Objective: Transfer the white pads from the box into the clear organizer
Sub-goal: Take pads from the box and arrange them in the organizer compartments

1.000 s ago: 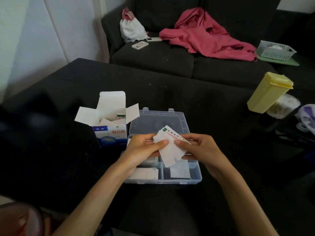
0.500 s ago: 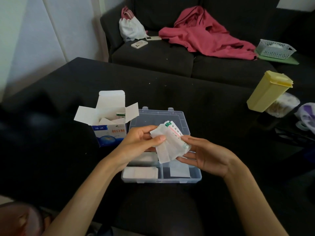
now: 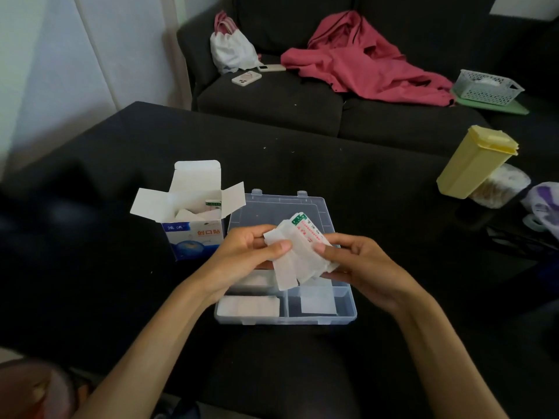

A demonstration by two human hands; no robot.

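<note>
A bunch of white pads (image 3: 298, 252), fanned out with printed wrappers showing on top, is held above the clear organizer (image 3: 348, 309). My left hand (image 3: 245, 255) pinches the bunch from the left, thumb on top. My right hand (image 3: 360, 264) grips its right side with the thumb pressed on the pads. The organizer lies open on the black table, lid back, with white pads in its near compartments (image 3: 249, 306). The open white-and-blue box (image 3: 193, 234) stands just left of the organizer, more pads showing inside.
A pale yellow lidded container (image 3: 475, 163) and a clear tub (image 3: 499, 186) stand at the table's right. Behind the table, a dark sofa holds a pink garment (image 3: 363, 65), a white bag (image 3: 231, 49), a phone (image 3: 246, 77) and a white basket (image 3: 487, 86).
My right hand, flat under the pads half a second ago, has closed back onto their right side with its thumb on top. The bunch has fanned out wider. The left hand keeps its pinch.
</note>
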